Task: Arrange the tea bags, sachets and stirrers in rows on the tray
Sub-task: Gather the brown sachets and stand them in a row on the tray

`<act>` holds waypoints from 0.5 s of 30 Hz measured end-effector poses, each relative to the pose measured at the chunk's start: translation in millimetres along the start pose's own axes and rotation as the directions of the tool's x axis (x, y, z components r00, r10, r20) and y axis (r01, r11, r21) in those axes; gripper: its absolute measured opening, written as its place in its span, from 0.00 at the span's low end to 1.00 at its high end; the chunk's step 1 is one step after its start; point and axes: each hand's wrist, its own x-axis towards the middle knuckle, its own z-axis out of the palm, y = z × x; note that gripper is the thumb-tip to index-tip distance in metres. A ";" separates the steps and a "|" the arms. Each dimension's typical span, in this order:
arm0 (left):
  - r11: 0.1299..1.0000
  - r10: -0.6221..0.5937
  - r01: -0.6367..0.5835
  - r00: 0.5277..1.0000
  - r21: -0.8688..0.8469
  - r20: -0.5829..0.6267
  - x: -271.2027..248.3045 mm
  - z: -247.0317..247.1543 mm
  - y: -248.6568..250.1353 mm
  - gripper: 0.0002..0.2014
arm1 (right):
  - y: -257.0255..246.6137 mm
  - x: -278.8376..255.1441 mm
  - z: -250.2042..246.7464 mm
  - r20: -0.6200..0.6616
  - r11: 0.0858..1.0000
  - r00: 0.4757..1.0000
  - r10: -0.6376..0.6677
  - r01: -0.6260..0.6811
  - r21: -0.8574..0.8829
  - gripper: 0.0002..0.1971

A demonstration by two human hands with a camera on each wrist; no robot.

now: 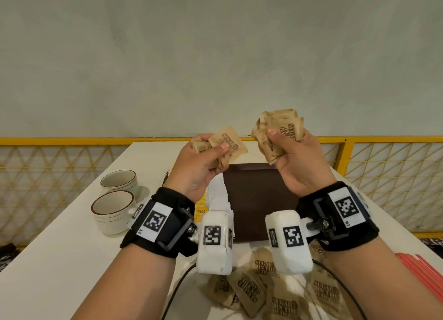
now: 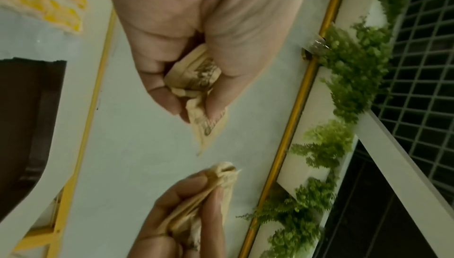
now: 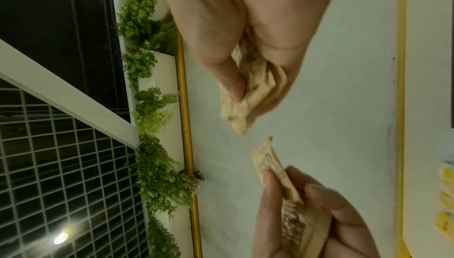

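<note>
Both hands are raised above the dark brown tray [image 1: 259, 200]. My left hand [image 1: 212, 155] grips a few brown sugar sachets [image 1: 227, 143], thumb pressed on the top one. My right hand [image 1: 278, 142] grips a thicker bundle of brown sachets [image 1: 280, 125]. In the left wrist view the left hand [image 2: 194, 107] pinches its sachets [image 2: 194, 79]; in the right wrist view the right hand [image 3: 245, 95] holds its bundle [image 3: 255, 87]. Several loose brown sachets [image 1: 259, 288] lie on the table near me. Yellow tea bags [image 1: 201, 208] and white sachets [image 1: 219, 195] lie left of the tray, partly hidden.
Two cream cups [image 1: 115, 209] stand on the white table [image 1: 60, 259] at the left. Red stirrers [image 1: 424, 274] lie at the right edge. A black cable [image 1: 177, 288] runs across the near table. A yellow railing [image 1: 72, 141] borders the far side.
</note>
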 end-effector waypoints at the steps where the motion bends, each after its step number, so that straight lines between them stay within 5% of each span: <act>1: 0.999 0.000 -0.001 1.000 -0.050 -0.021 1.7 -1.6 -0.3 0.08 | -2.1 -1.7 -0.5 0.073 0.998 0.996 0.048 -0.045 -0.048 0.11; 5: 0.979 -0.059 0.062 0.998 -0.196 0.020 4.8 -2.0 -5.2 0.08 | 4.7 -8.0 3.1 0.281 0.951 0.938 0.204 -0.122 -0.284 0.11; 9: 0.979 -0.119 0.133 0.988 -0.157 0.095 0.3 4.2 -5.0 0.11 | 17.2 -4.6 3.5 0.224 0.930 0.968 0.115 -0.025 -0.368 0.10; 15: 0.908 -0.403 0.418 0.892 -0.031 0.205 2.5 -8.0 2.1 0.43 | 4.8 -4.7 -6.8 0.257 0.849 0.943 0.213 -0.049 -0.526 0.11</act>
